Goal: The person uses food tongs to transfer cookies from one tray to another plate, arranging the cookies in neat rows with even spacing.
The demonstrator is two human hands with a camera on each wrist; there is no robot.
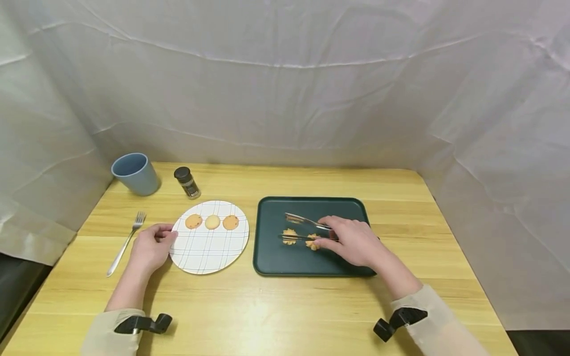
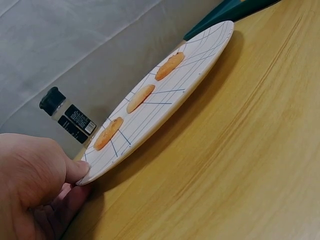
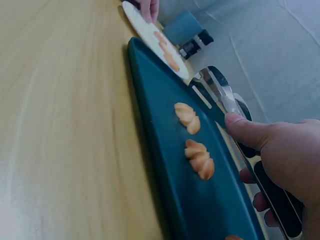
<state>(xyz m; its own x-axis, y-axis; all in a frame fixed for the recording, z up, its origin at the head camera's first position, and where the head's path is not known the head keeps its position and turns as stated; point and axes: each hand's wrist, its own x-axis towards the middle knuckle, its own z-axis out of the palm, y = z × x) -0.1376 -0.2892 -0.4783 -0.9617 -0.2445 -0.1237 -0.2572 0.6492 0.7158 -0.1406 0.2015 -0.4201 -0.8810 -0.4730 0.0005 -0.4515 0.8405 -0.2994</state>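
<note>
My left hand (image 1: 149, 249) pinches the near-left rim of a round white plate (image 1: 209, 254), thumb on top and fingers beneath, as the left wrist view shows. Three flat round cookies sit in a row on it: a speckled cookie (image 1: 193, 221), a pale cookie (image 1: 212, 222) and another speckled cookie (image 1: 230, 222). Over a dark green tray (image 1: 276, 262), my right hand (image 1: 354, 241) grips metal tongs (image 3: 225, 95) with black handles, their arms spread apart and pointing left. Below them lie two ridged cookies (image 3: 187, 118) (image 3: 200, 160); part of another cookie (image 3: 233, 237) shows at the right wrist view's lower edge.
A blue-grey cup (image 1: 140, 178) stands at the back left, with a black-capped spice jar (image 1: 188, 183) to its right. A fork (image 1: 123, 249) lies left of the left hand. White cloth (image 1: 276, 109) hangs behind the wooden table (image 1: 249, 316).
</note>
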